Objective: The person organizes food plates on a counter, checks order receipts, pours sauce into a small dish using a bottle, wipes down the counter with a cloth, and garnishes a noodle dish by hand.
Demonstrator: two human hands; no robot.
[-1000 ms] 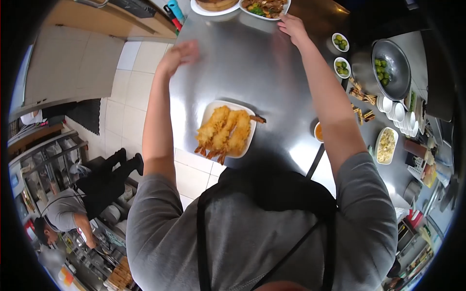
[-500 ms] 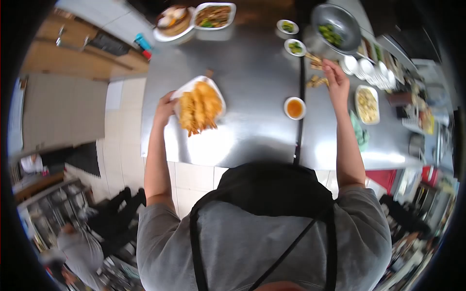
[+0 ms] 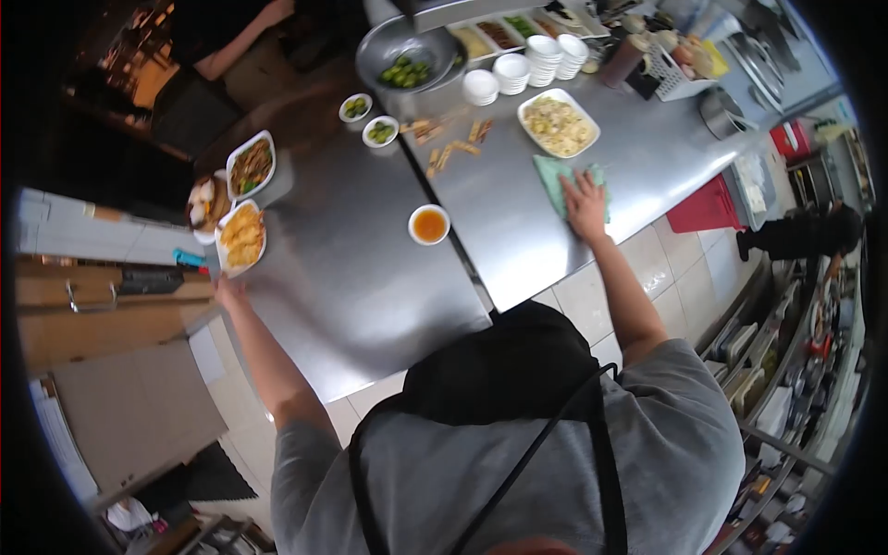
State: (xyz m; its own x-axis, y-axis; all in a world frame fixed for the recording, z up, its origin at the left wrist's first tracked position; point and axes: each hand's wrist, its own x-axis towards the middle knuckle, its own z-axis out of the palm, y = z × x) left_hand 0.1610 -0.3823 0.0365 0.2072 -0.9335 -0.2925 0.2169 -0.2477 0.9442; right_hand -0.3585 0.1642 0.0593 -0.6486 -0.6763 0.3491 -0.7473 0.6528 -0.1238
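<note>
My left hand (image 3: 231, 290) is at the near end of a white plate of fried battered prawns (image 3: 242, 239), at the far left of the steel table. Its fingers are small and blurred, so I cannot tell whether they still grip the rim. My right hand (image 3: 583, 203) lies on a green cloth (image 3: 552, 178) with fingers spread flat over it. Just beyond the cloth stands a white dish of pale, creamy-looking food (image 3: 559, 124). Between my hands, a small white bowl of orange sauce (image 3: 429, 225) sits beside the dark seam between the tables.
Beyond the prawns are a dish of stir-fried food (image 3: 251, 169) and a bamboo steamer (image 3: 205, 203). Two small bowls of greens (image 3: 380, 131), wooden clips (image 3: 453, 155), a metal bowl (image 3: 404, 61) and stacked white dishes (image 3: 511, 74) line the back. Someone's arm (image 3: 242, 43) shows at top left.
The prawn plate has moved left, up beside the stir-fry dish and steamer. My right hand has come from the wooden clips down onto the green cloth. The view has turned right.
</note>
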